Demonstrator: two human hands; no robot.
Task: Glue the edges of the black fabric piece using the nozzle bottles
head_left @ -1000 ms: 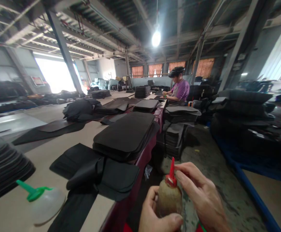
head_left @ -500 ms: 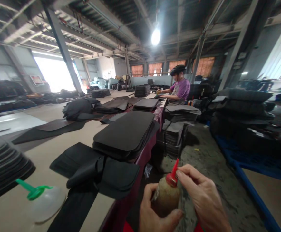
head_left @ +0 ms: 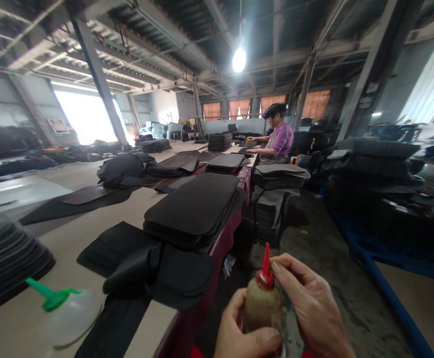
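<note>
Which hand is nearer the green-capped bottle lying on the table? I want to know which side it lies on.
Left. The left hand grips the red-capped bottle just off the table edge, on the green-capped bottle's side. The right hand pinches the red cap, farther away.

Left hand (head_left: 245, 333) grips a glue bottle (head_left: 264, 311); right hand (head_left: 310, 303) pinches its red nozzle (head_left: 266, 268)

Factory workshop w/ steel roof beams (head_left: 172, 35), long worktable (head_left: 90, 219), stacked black foam pads (head_left: 194, 204).
</note>
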